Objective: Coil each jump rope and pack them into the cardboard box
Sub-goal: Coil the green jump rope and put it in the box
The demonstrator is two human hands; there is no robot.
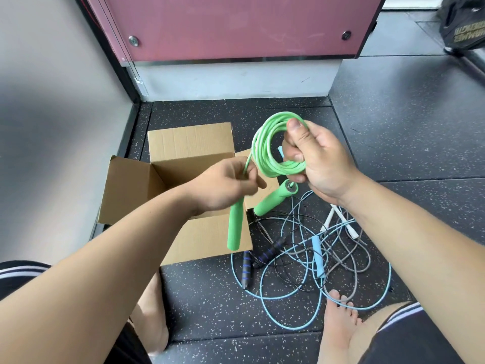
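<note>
My right hand [319, 164] grips a coil of green jump rope [265, 151] above the floor, thumb on top of the loops. My left hand [228, 183] pinches the loose end of the green cord where it meets one green foam handle [236, 227], which hangs down over the box. The other green handle [273, 199] dangles below the coil. The open cardboard box [131, 187] sits on the floor under my left hand; its inside looks empty where visible.
A tangle of light blue [319, 254], black-and-blue [267, 252] and white-handled [351, 229] jump ropes lies on the speckled floor to the right of the box. My bare feet [338, 319] rest near it. A pink-panelled cabinet [236, 27] stands behind.
</note>
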